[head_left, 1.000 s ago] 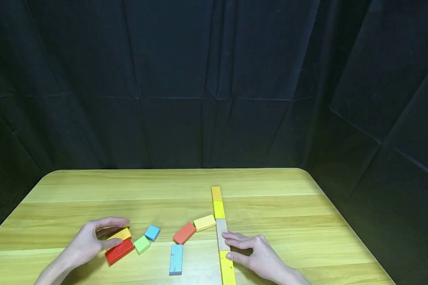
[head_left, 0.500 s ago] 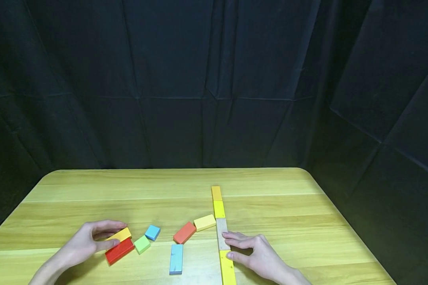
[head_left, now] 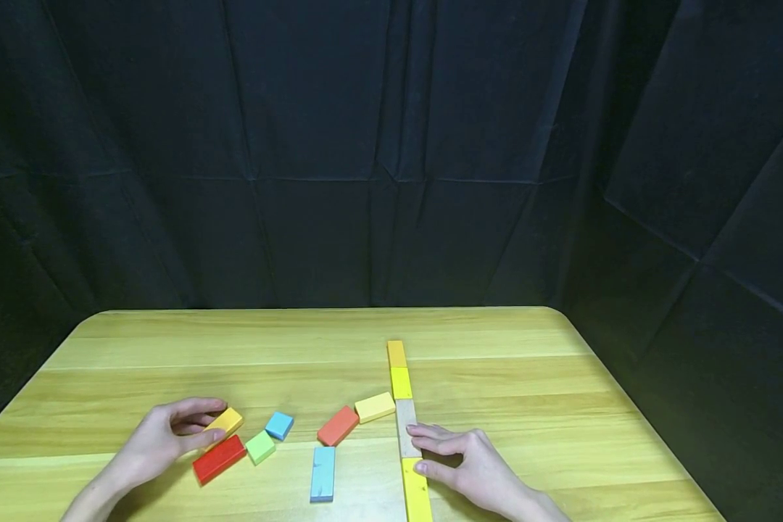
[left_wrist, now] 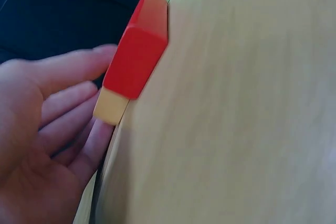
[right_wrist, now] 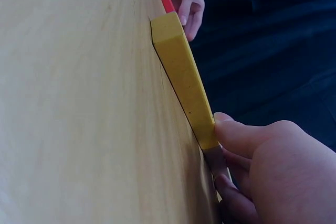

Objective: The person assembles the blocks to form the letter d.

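Observation:
My left hand (head_left: 153, 440) pinches an orange block (head_left: 227, 420) between thumb and fingers, at the table's left. A narrow gap parts this block from a red block (head_left: 219, 460) on its near side; in the left wrist view the red block (left_wrist: 135, 59) partly hides it. My right hand (head_left: 473, 467) rests against a straight row of blocks, its thumb touching the long yellow block (head_left: 417, 489) and its fingertips on the grey block (head_left: 406, 428). Beyond the grey one, a short yellow block (head_left: 401, 383) and another orange block (head_left: 396, 354) continue the row.
Right of the red block lie a green block (head_left: 259, 447) and a small blue block (head_left: 278, 425). A coral-red block (head_left: 338, 425), a pale yellow block (head_left: 375, 407) and a long blue block (head_left: 322, 474) lie between the hands. Dark curtains (head_left: 313, 159) hang behind the wooden table (head_left: 509, 362).
The orange block in my left hand has shifted slightly away and to the right, opening a gap from the red block. My right hand has stayed still.

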A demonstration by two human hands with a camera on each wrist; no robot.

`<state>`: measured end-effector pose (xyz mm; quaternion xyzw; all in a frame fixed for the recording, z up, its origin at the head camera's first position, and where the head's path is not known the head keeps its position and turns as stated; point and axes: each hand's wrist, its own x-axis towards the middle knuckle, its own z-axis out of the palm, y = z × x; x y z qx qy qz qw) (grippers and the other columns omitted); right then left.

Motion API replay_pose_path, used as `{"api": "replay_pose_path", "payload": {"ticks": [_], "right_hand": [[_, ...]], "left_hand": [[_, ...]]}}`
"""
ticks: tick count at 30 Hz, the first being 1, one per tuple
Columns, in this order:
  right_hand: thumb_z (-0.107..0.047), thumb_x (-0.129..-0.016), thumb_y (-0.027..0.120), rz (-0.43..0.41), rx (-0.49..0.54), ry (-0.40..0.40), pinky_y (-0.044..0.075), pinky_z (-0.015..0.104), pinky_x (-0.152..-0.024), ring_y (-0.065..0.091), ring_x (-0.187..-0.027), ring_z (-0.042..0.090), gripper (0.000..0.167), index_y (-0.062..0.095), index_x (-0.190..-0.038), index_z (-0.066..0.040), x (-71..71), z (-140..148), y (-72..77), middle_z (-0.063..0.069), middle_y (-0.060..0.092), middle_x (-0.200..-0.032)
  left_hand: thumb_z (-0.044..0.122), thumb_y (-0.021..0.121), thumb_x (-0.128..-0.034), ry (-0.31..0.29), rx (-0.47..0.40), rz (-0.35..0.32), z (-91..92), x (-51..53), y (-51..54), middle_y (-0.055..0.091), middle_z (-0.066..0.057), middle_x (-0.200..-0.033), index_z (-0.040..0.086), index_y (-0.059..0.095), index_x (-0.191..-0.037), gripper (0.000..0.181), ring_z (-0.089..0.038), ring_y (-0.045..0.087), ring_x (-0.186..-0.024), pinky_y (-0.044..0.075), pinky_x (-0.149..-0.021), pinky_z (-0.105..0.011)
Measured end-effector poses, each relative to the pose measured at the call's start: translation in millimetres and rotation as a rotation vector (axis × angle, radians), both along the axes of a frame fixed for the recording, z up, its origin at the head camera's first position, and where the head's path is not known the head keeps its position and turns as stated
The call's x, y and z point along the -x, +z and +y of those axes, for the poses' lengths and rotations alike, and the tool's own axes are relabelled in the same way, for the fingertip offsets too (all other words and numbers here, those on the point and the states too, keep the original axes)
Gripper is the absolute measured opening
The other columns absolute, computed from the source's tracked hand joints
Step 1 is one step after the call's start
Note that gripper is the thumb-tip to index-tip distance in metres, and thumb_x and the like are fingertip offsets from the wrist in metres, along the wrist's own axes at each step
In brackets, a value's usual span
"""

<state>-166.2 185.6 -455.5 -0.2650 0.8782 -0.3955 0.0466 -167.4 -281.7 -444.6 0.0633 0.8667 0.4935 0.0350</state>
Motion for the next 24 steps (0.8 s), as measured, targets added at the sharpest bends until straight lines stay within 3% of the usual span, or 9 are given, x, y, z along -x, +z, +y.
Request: {"api": "replay_pose_path", "payload": {"ticks": [8,13,24], "right_hand": [[-0.048,-0.09,0.07,0.004,-0.002,0.0,0.043,0.027,-0.109,0.055,-0.131,0.015,0.045,0.07,-0.126,-0.02,0.4,0.0,0.2,-0.018,0.06,-0.136],[-0.048,-0.09,0.07,0.002,0.001,0.0,0.043,0.027,-0.109,0.055,-0.131,0.014,0.045,0.07,-0.125,-0.02,-0.1,0.7,0.8,-0.019,0.059,-0.136],[-0.045,-0.09,0.071,0.026,0.017,0.007,0.043,0.025,-0.108,0.056,-0.131,0.017,0.043,0.071,-0.125,-0.018,0.1,0.1,-0.6,-0.016,0.061,-0.136]], "left_hand": [[0.013,0.072,-0.0888,-0.205,-0.107,-0.027,-12.4,-2.1,-0.7,0.058,-0.021,-0.137,-0.001,0.052,-0.141,0.058,-0.002,0.058,-0.105,0.051,-0.088,-0.017],[0.008,0.071,-0.0877,-0.259,-0.105,-0.017,-12.8,-2.6,-0.6,0.057,-0.022,-0.138,0.001,0.052,-0.142,0.058,-0.004,0.058,-0.105,0.051,-0.089,-0.017],[0.019,0.076,-0.0879,-0.216,-0.061,0.016,-13.5,-2.4,-0.4,0.059,-0.021,-0.135,-0.001,0.054,-0.139,0.059,-0.002,0.059,-0.102,0.052,-0.088,-0.017]]}}
